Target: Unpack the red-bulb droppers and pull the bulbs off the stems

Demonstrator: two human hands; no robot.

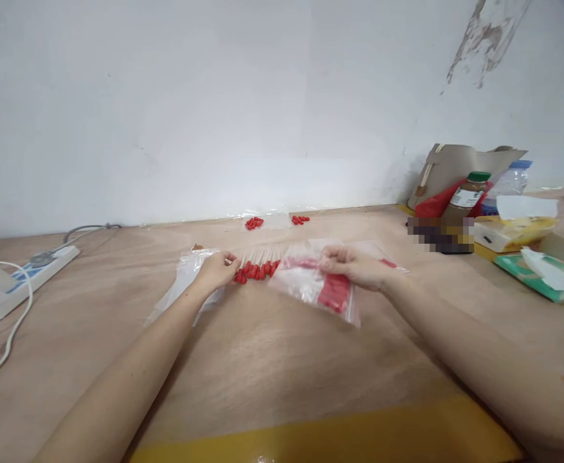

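My left hand (220, 270) rests on the table with its fingers curled, pinching at the left end of a row of thin sticks with red tips (258, 269). A clear plastic bag (185, 283) lies under and beside that hand. My right hand (354, 265) is closed on a stack of clear zip bags with red strips (318, 286), held just above the table to the right of the sticks.
Two small piles of red pieces (254, 222) lie near the wall on clear plastic. A white power strip (31, 270) and cables sit far left. At right stand a brown paper bag (460, 168), a green-capped jar (467, 193), a water bottle (510, 181), tissues and boxes.
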